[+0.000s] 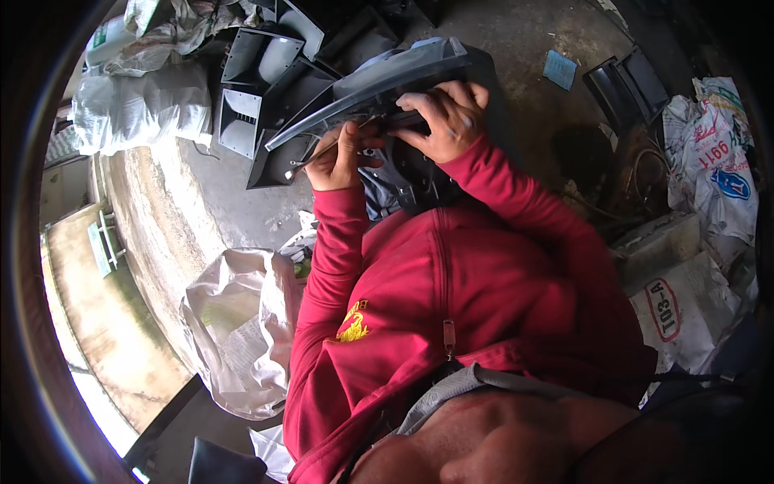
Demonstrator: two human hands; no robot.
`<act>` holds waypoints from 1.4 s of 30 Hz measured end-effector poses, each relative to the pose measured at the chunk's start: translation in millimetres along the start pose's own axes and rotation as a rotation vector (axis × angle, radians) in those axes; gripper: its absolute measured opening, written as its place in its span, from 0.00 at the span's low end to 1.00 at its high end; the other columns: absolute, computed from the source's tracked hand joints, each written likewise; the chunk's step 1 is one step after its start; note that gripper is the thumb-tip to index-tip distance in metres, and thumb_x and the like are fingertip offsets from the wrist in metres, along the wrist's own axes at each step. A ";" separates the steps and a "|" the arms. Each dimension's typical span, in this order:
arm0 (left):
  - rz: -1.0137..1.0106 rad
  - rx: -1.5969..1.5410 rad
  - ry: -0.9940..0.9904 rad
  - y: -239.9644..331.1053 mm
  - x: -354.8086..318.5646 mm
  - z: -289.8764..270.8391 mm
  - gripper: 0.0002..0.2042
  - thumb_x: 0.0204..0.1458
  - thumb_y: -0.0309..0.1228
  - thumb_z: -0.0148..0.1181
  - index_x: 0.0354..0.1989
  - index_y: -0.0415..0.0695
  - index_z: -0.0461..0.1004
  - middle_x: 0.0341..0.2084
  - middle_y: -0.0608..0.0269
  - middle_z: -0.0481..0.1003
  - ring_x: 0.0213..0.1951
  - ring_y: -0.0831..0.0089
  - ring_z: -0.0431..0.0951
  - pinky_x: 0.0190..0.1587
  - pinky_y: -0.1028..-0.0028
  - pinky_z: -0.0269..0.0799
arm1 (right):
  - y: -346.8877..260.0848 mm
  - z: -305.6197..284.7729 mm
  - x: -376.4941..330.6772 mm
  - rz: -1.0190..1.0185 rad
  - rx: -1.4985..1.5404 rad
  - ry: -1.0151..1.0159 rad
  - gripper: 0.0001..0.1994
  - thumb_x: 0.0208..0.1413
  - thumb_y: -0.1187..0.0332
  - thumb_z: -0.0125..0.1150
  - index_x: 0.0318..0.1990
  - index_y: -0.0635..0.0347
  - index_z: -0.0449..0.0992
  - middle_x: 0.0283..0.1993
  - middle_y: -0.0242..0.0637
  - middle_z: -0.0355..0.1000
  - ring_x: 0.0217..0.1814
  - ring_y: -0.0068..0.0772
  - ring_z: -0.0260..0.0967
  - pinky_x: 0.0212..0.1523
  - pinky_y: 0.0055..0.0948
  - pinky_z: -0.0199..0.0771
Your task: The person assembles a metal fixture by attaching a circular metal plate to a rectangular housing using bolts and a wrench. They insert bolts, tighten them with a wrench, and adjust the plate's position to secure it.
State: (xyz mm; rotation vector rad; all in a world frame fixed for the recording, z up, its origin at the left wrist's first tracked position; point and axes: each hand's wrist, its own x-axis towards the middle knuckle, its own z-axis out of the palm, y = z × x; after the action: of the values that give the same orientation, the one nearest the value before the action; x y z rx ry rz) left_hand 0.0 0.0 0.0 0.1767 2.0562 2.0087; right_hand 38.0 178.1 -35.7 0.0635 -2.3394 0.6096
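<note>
A dark grey flat plastic casing [379, 81] is tilted in front of my body, over my lap. My left hand [343, 157] is at its near edge, thumb up and fingers closed round a thin dark cable [303, 165]. The cable's pale end sticks out to the left of the hand. To the right, my right hand [450, 121] bends over the casing's near side with thumb and fingers drawn together. What lies between them is hidden in the shadow under the edge.
Several black speaker-like housings [262, 58] are piled at the far left beside wrapped white bundles [141, 109]. An open white sack [242, 331] stands at my left. On the right are another black housing [625, 85], printed white sacks [713, 153] and a blue scrap [559, 70] on the floor.
</note>
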 end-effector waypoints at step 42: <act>0.009 0.274 -0.120 3.9 11.6 -2.0 0.20 0.59 0.41 0.51 0.44 0.33 0.73 0.24 0.57 0.78 0.25 0.71 0.79 0.21 0.79 0.73 | 5.1 8.8 -3.6 0.031 0.058 0.046 0.26 0.31 0.56 0.74 0.42 0.41 0.71 0.35 0.11 0.74 0.40 0.22 0.66 0.48 0.36 0.52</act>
State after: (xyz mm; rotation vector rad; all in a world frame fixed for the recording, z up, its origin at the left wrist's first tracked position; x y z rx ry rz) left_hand -12.0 1.3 2.8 0.3495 2.2466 1.6694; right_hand 34.1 178.3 -45.8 0.0398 -2.2820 0.6868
